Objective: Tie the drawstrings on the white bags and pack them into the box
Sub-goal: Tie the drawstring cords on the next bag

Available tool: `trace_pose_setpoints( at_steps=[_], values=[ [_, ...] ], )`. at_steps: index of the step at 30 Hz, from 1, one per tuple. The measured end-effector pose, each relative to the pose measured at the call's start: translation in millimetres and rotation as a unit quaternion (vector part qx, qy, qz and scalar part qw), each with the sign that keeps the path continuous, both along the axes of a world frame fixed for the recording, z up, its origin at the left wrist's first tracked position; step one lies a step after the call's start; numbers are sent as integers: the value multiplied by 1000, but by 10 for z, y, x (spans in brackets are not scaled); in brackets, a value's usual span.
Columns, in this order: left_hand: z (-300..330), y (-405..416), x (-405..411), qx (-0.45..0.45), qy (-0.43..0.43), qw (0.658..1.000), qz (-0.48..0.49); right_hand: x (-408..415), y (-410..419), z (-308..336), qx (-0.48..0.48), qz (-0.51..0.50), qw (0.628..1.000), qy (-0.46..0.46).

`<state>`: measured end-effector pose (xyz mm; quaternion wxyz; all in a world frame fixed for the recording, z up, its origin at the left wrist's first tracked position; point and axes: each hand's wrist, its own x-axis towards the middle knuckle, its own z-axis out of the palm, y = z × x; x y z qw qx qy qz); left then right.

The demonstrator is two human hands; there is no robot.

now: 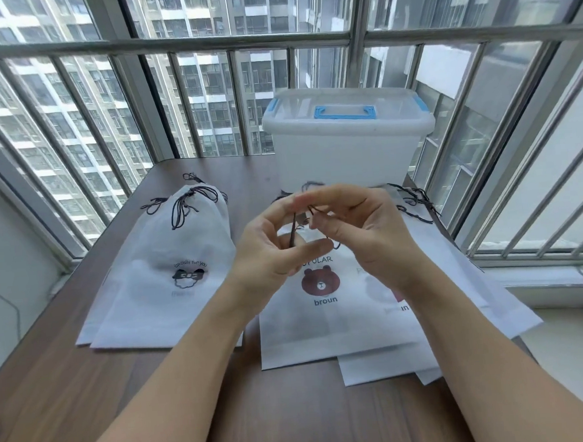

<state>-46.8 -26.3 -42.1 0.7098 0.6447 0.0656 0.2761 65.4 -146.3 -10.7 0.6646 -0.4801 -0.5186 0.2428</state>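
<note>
Drawstring: pinched by left hand and right hand, both closed on it.
Box: lidded, at twelve o'clock beyond the hands.

Dark wood-grain table; barred windows behind, daylight, high-rise blocks outside; white windowsill
</note>
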Motion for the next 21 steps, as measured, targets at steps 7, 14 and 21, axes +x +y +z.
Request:
trace_pose_setpoints(
  at_steps=[7, 14, 21],
  values=[
    [-46, -77, 47, 6, 27, 999, 42, -62, 32, -51, -27, -4, 998, -62],
    [-36, -89, 57, -31, 50, 997, 50, -20, 29, -55, -58, -73, 989, -113],
    [10, -40, 35, -143, 12, 988, -63, 291, 53, -166, -125, -62, 990, -26]
  ],
)
